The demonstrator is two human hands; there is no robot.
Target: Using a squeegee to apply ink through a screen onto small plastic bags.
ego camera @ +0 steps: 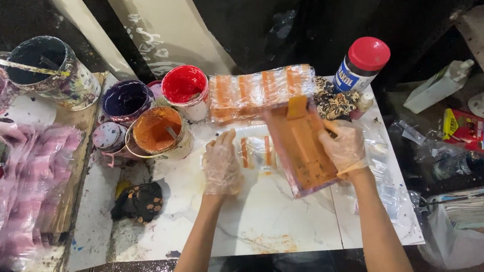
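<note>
My left hand (221, 166), in a clear glove, lies flat & spread on the clear plastic bag (257, 151) mid-table, pressing it down, gripping nothing. 2 orange stripes show on that bag. My right hand (343, 146), also gloved, grips the orange-stained screen frame (301, 149), tilted up off the bag just right of it, w/ an orange squeegee (296, 107) on its top end.

Count: 5 paint tubs at back left – 1 orange (158, 133), 1 red (186, 89), 1 dark purple (125, 99), 1 small w/ lid (107, 136), 1 big dark one (53, 66) further left. 1 stack of printed bags (261, 90) behind the frame. 1 red-capped jar (361, 64) at back right. 2 rags: 1 dark (139, 201) front left, 1 patterned (335, 103) by the jar. 1 pink bag pile (24, 188) far left.

White table (258, 219): front half is open, near edge bare between my forearms. Right edge close to my right arm; clutter beyond it.
</note>
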